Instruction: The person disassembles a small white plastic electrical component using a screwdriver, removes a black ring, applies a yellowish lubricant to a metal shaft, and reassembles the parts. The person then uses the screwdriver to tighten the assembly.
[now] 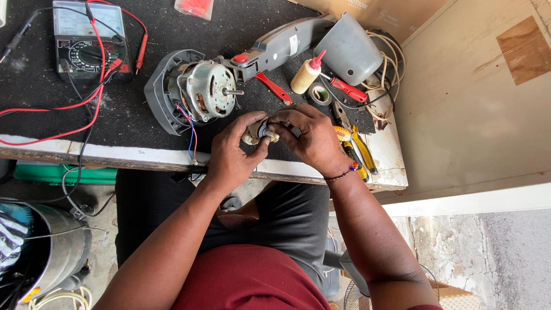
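- The left hand (pixel 232 150) is curled closed around a small cream-coloured part (pixel 256 132), with its thumb pressed against the part's near side.
- The right hand (pixel 310 138) meets it from the other side, its fingers bent and pinched onto the same part, so both hands grip it together.
- The part is held just above the front edge of the bench (pixel 143 156), in front of the motor; most of it is hidden by the fingers, and only a dark centre and pale rim show.
- Just behind the hands lies an electric motor (pixel 206 89) in a grey housing (pixel 158 95), its threaded shaft pointing toward the right, with red and blue wires trailing down from it.
- A red-handled screwdriver (pixel 274 88) lies beside the shaft.
- A small glue bottle (pixel 305 74) with a red nozzle and a roll of tape (pixel 319 93) lie near the right hand.
- Yellow-handled pliers (pixel 359 150) lie touching or just beside the right wrist.
- An analogue multimeter (pixel 86 40) with red and black leads sits at the far left of the bench, well apart from the hands.
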